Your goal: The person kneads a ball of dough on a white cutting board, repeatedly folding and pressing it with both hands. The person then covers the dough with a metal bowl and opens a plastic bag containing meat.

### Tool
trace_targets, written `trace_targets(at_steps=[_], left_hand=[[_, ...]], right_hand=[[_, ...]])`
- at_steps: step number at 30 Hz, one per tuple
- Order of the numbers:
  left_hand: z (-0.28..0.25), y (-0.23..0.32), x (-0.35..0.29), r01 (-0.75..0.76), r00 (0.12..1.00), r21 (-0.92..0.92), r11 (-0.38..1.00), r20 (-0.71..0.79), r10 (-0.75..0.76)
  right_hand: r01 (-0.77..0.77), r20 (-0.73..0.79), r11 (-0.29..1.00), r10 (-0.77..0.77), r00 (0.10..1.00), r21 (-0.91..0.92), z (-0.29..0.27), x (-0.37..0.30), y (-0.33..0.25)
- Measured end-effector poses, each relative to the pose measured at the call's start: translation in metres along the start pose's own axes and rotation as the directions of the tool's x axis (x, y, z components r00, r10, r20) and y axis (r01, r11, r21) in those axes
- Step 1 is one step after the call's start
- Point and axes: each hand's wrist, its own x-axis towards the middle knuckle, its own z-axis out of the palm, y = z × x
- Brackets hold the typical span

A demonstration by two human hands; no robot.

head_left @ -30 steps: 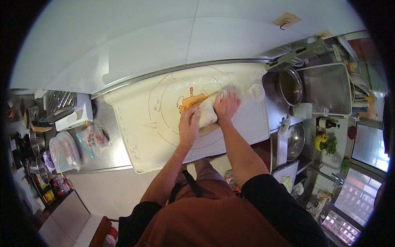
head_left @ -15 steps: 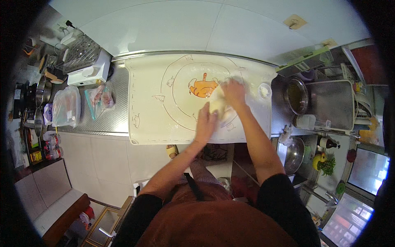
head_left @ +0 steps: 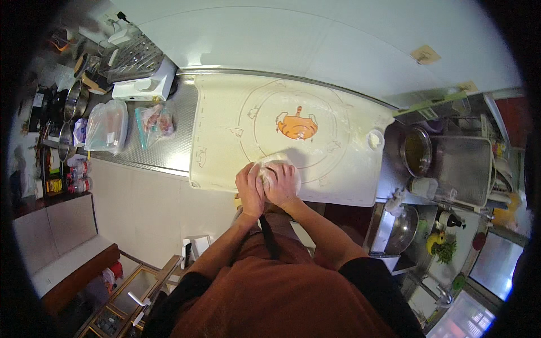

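A pale lump of dough (head_left: 276,158) is cupped between my two hands at the front edge of a cream kneading mat (head_left: 217,110). My left hand (head_left: 249,188) wraps its left side, fingers curled. My right hand (head_left: 282,183) presses over the top, its fingers bent into the dough and next to the left hand. The palms hide the near side of the lump. On the mat, beyond the dough, an orange cartoon animal (head_left: 297,127) is printed, and traces of flour lie about it. A small white bowl (head_left: 375,139) with white powder stands at the mat's right edge.
Left on the steel counter lie a zip bag of reddish food (head_left: 154,125), a wrapped clear container (head_left: 108,127) and a white appliance (head_left: 145,83). To the right are a metal bowl (head_left: 416,151), a rectangular basket (head_left: 459,169) and a sink (head_left: 403,228).
Both hands have moved left and toward me, bringing the dough from the mat's middle right to its front edge. They now sit close together on it. The view has shifted slightly.
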Motion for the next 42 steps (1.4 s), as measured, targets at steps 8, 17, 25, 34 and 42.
trace_targets(at_steps=[8, 17, 25, 34, 42], left_hand=[[0.032, -0.058, 0.076, 0.043, 0.999, 0.113, 0.993, -0.016, -0.042], [0.045, -0.096, 0.148, -0.037, 0.998, 0.310, 0.950, 0.066, 0.017], [0.050, -0.099, 0.170, -0.039, 0.997, 0.414, 0.909, 0.078, 0.007], [-0.011, -0.011, 0.040, -0.083, 0.961, -0.101, 0.991, 0.255, 0.106], [0.037, -0.008, 0.050, -0.409, 0.864, 0.035, 0.912, 0.336, 0.374]], right_hand=[[-0.149, 0.101, 0.937, 0.189, 0.977, -0.315, 0.039, 0.084, 0.009], [-0.323, 0.035, 0.899, 0.348, 0.937, -0.295, 0.072, 0.147, 0.021], [-0.369, 0.140, 0.875, 0.427, 0.893, -0.315, 0.077, 0.163, 0.031], [-0.434, 0.038, 0.899, 0.436, 0.899, -0.053, -0.037, 0.034, -0.018], [-0.547, -0.285, 0.837, 0.517, 0.807, -0.031, 0.004, -0.003, 0.026]])
